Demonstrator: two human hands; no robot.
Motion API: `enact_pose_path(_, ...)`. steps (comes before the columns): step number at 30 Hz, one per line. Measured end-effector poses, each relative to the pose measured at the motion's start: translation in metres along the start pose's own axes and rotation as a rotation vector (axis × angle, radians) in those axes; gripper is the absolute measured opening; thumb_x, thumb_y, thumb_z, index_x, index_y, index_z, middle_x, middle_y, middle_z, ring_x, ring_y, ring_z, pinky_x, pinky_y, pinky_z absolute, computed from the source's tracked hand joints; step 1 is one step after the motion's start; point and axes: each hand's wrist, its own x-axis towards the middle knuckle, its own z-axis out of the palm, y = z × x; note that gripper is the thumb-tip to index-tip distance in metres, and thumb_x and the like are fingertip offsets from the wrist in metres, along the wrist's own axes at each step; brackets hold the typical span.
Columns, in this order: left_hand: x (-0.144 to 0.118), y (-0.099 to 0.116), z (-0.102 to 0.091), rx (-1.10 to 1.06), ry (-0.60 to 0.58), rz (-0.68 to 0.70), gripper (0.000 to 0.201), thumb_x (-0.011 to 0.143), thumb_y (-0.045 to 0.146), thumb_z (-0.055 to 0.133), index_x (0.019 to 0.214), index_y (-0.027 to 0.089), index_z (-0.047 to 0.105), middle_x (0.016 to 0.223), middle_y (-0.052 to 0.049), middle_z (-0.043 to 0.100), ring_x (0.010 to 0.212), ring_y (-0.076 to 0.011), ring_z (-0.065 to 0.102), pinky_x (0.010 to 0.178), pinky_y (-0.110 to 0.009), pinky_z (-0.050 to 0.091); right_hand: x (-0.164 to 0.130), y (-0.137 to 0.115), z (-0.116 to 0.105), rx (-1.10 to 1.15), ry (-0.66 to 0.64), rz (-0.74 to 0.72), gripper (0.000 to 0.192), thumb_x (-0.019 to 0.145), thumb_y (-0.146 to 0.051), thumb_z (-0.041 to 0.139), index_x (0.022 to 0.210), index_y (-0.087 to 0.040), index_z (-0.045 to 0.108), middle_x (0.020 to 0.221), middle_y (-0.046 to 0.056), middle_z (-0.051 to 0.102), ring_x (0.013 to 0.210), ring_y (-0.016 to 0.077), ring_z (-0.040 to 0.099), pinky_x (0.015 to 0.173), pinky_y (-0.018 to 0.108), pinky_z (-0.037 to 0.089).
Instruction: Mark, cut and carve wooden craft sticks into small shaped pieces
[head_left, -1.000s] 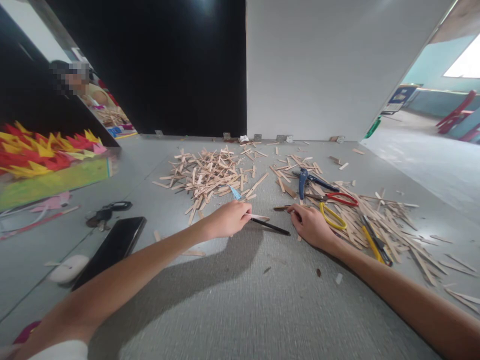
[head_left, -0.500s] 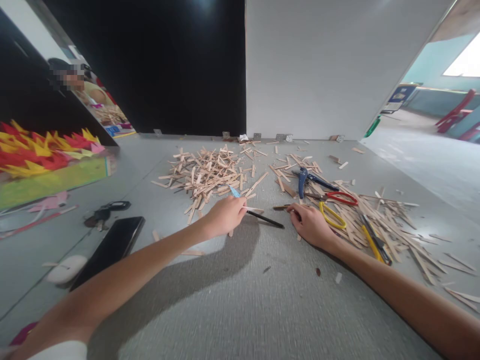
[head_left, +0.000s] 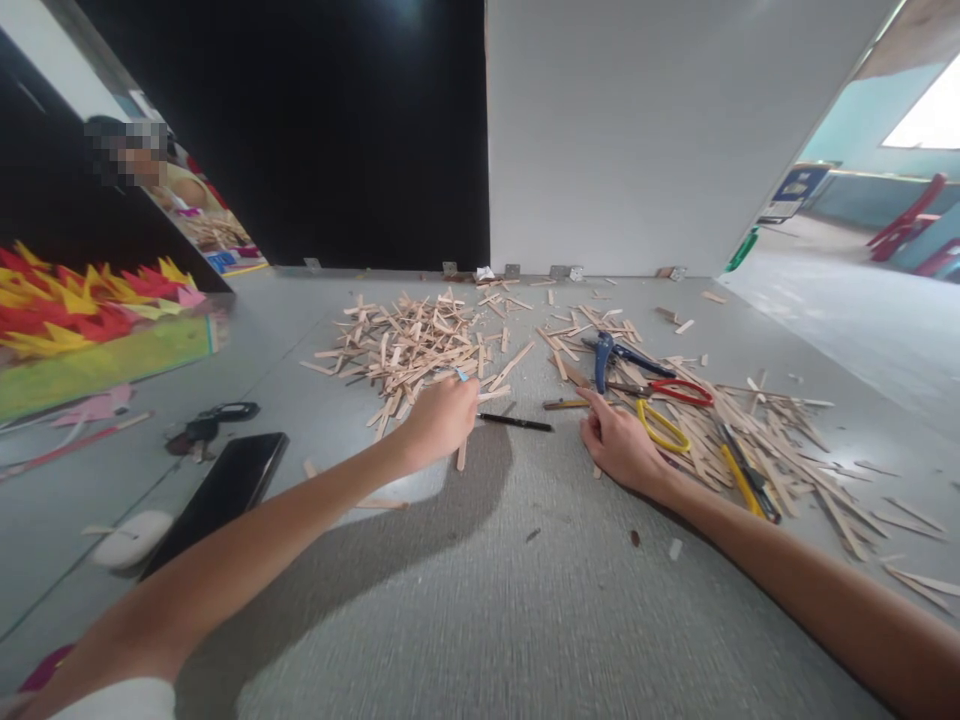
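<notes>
My left hand point(head_left: 442, 422) is closed at the front edge of a heap of short wooden sticks point(head_left: 409, 345). A small light-blue piece point(head_left: 461, 375) shows above its fingers; the rest of it is hidden. A black pen point(head_left: 517, 422) lies on the grey surface, its left end close to those fingers. My right hand point(head_left: 621, 440) rests on the surface, index finger stretched forward and the others bent, with nothing seen in it. By that fingertip lies a thin yellow-brown, pencil-like rod point(head_left: 564, 405). Beside it are scissors with red and yellow handles point(head_left: 664, 430) and a blue-handled cutting tool point(head_left: 604, 360).
A yellow cutter knife point(head_left: 742, 480) lies among longer split sticks point(head_left: 795, 440) at right. On the left are a black phone point(head_left: 225, 495), keys point(head_left: 199, 432), a white mouse point(head_left: 131, 538) and a box of red and yellow folded paper point(head_left: 82, 320). A black-and-white panel point(head_left: 600, 140) stands behind.
The black pen lies flatter and slightly farther back and left. My right index finger has stretched out, uncovering more of the thin rod. My left hand has shifted slightly left.
</notes>
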Motion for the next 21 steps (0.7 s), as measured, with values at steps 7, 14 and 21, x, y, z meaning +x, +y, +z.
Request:
enact_pose_path(7, -0.005, 0.008, -0.001, -0.200, -0.213, 0.089, 0.024, 0.099, 0.014, 0.046, 0.080, 0.020, 0.058, 0.066, -0.002, 0.067, 0.058, -0.0168, 0.065, 0.059, -0.027, 0.042, 0.001, 0.000, 0.000, -0.020, -0.025, 0.006, 0.041, 0.096, -0.023, 0.050, 0.128, -0.016, 0.075, 0.073, 0.006, 0.075, 0.068, 0.0234, 0.071, 0.067, 0.030, 0.049)
enact_pose_path(14, -0.007, 0.014, 0.001, -0.257, -0.357, 0.109, 0.022, 0.096, 0.018, 0.054, 0.075, 0.021, 0.055, 0.066, 0.000, 0.066, 0.055, -0.0148, 0.059, 0.059, -0.026, 0.038, 0.001, 0.000, 0.001, -0.035, -0.025, 0.013, 0.041, 0.097, -0.024, 0.050, 0.129, -0.017, 0.074, 0.067, 0.004, 0.073, 0.064, 0.0231, 0.068, 0.065, 0.030, 0.047)
enact_pose_path(21, -0.007, 0.015, 0.007, -0.261, -0.377, 0.120, 0.015, 0.093, 0.023, 0.061, 0.078, 0.021, 0.058, 0.074, -0.001, 0.068, 0.063, -0.0148, 0.058, 0.061, -0.026, 0.038, 0.001, 0.002, 0.001, -0.035, -0.030, 0.006, 0.040, 0.096, -0.026, 0.052, 0.126, -0.018, 0.077, 0.068, 0.005, 0.074, 0.065, 0.0225, 0.069, 0.065, 0.030, 0.047)
